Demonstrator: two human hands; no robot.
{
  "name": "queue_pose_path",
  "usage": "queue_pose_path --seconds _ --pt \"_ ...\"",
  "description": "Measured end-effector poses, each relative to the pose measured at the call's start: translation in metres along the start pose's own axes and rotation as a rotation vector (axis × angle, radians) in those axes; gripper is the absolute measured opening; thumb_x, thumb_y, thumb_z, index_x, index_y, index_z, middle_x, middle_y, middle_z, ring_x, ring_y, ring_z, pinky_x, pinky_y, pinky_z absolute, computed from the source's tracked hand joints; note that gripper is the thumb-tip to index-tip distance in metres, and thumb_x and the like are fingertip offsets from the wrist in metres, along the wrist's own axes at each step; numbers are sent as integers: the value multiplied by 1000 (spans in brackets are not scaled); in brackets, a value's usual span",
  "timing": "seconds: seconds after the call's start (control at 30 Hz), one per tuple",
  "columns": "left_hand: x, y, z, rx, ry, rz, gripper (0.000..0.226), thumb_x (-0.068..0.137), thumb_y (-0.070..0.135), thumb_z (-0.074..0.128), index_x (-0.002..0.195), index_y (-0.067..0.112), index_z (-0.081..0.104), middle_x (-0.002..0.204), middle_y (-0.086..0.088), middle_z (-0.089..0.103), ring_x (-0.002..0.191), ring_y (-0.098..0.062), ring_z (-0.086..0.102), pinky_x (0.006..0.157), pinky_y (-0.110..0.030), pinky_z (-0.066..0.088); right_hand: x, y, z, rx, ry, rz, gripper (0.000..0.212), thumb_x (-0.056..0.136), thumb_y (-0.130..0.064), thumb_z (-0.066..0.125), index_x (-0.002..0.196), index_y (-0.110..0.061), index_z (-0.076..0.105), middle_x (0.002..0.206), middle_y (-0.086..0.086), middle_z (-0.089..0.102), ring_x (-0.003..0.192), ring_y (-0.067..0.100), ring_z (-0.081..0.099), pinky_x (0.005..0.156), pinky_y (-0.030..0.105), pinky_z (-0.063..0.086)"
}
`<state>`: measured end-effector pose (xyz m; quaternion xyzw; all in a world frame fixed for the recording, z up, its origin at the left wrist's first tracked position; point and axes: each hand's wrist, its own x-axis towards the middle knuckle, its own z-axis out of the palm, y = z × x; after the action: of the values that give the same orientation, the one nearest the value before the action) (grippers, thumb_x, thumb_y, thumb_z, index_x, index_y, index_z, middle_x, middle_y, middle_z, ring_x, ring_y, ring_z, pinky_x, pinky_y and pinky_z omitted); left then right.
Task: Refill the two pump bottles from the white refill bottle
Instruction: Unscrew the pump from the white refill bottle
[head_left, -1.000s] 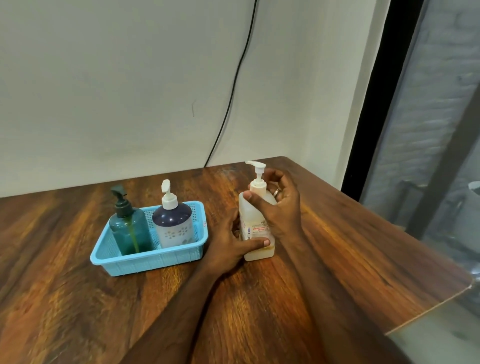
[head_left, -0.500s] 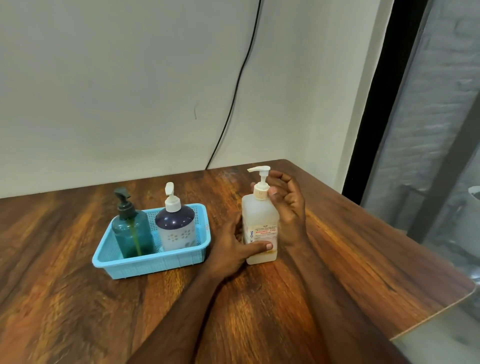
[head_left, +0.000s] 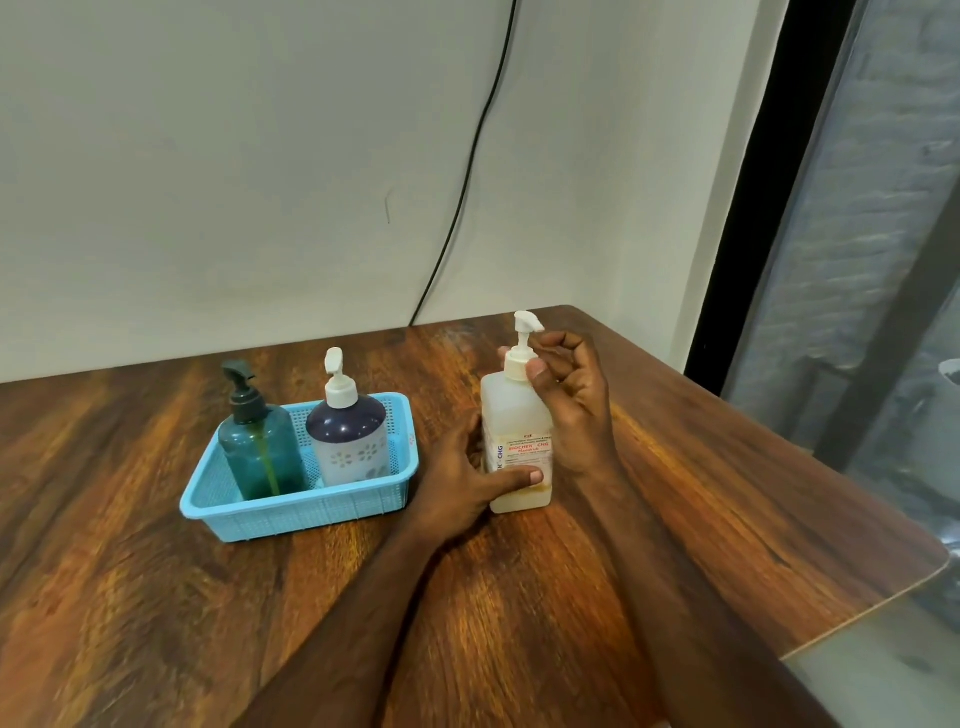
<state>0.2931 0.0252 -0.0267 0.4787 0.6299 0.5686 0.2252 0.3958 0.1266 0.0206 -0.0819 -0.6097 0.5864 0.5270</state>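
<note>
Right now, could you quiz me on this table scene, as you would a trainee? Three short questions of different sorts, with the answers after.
1. True or false: the white refill bottle stands inside the blue basket.
2. How many pump bottles stand in the basket? A) one B) two C) three
3. Which hand pinches the collar of the refill bottle's pump?

Key
1. False. It stands on the wooden table, to the right of the basket.
2. B: the green bottle and the dark blue bottle.
3. The right hand; the left hand grips the body low down.
</note>
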Motion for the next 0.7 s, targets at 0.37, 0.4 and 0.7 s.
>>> queue_pose_path --seconds 0.37,0.4,0.7 --pt "-10 17 -3 2 169 131 64 85 47 70 143 39 44 139 14 56 122 -10 58 91 -34 58 1 -14 5 -93 90 1 44 84 -5 77 118 -9 49 114 13 68 96 22 72 72 32 59" --pt "-10 17 -3 12 175 139 64 87 45 69 144 38 43 139 14 56 123 -10 58 90 -33 58 1 -14 2 -79 65 16 42 88 -6 73 121 -9 47 116 12 70 96 23 73 70 35 60" --pt "-10 18 -3 30 189 141 67 89 37 68 149 34 39 146 9 52 126 -11 56 93 -38 58 2 -13 3 -256 126 -79 51 74 -20 87 111 -22 51 103 1 66 96 20 68 79 40 59"
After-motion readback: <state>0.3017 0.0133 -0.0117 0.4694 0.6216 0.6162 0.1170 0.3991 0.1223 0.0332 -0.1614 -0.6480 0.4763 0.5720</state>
